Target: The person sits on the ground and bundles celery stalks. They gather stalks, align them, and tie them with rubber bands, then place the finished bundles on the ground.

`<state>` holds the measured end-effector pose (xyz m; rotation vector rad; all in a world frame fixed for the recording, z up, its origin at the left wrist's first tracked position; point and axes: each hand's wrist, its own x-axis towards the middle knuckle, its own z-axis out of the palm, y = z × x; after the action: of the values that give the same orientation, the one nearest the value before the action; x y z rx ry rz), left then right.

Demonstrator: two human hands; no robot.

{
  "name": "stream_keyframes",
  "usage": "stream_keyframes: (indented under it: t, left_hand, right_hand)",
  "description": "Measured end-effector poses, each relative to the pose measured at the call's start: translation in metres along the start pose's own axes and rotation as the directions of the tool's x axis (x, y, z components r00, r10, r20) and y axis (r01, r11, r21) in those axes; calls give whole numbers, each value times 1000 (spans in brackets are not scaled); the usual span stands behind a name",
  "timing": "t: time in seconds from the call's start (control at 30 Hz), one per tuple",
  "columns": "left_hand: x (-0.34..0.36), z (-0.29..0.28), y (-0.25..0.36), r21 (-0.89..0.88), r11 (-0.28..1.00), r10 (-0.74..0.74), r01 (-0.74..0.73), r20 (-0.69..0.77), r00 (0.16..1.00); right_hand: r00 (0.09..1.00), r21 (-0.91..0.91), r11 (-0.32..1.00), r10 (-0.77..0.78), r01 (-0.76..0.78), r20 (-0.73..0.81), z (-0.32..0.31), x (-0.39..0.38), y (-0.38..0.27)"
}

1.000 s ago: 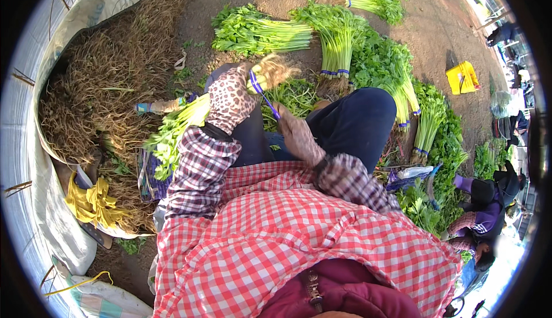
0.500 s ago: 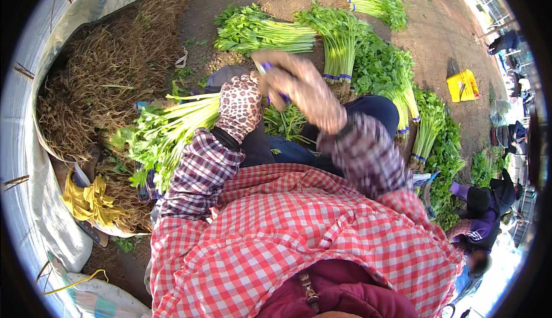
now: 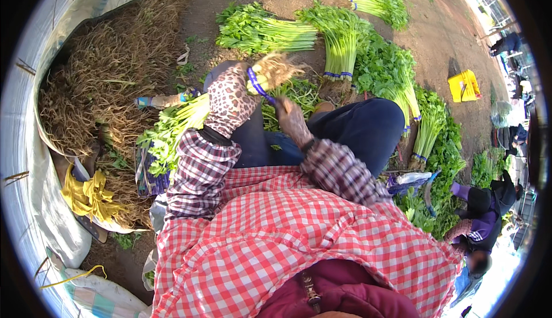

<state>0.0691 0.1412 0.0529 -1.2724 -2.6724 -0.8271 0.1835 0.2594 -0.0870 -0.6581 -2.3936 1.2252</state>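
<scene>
While clutching a celery bunch (image 3: 195,110) in left hand (image 3: 231,98), now swinging right hand (image 3: 292,118) off the roots (image 3: 280,68), pulling pinched purple tie (image 3: 263,91) taut, probably snugging it.

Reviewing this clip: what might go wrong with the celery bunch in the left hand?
The blue-purple tie looks stretched toward the right hand, so it might snap or slip from the fingers. It circles the celery bunch near the roots, so it could slide off that end. The left hand grips the stalks, and squeezing hard may bruise them.
</scene>
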Motion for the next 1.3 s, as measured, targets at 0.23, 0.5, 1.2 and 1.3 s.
stream_keyframes:
  t: [0.23, 0.5, 1.2, 1.3]
  left_hand:
    - [-17, -9, 3, -10, 985, 170, -170, 28, 985]
    - [-9, 15, -4, 272, 925, 248, -263, 88, 965]
    - [-12, -5, 6, -98, 991, 94, -92, 14, 995]
    - [-16, -5, 6, 143, 977, 153, -158, 49, 987]
  right_hand:
    - [899, 790, 584, -426, 185, 104, -12, 109, -38]
    - [714, 679, 734, -488, 24, 503, -96, 137, -110]
    - [721, 787, -16, -413, -617, 557, -11, 117, -2]
    - [655, 593, 804, -426, -42, 624, -57, 160, -49]
